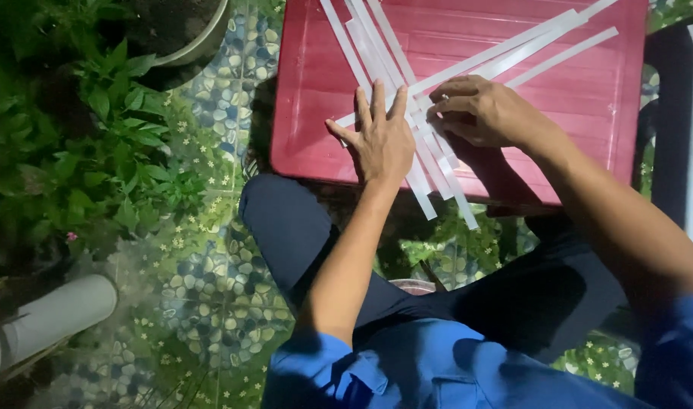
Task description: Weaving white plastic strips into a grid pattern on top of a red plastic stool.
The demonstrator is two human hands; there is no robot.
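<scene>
White strips (pixel 407 113) crossed on red plastic worktop (pixel 604 98), overhanging its near edge, pressed flat by left hand (pixel 382 140), fingers spread wide, pinched by right hand (pixel 482 113) fingers.

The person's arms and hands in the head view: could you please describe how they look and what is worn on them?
Both hands, the left hand and the right hand, are bare, with no gloves, rings or watch visible. The forearms are uncovered. Short bright blue sleeves of a shirt end near the elbows.
</scene>
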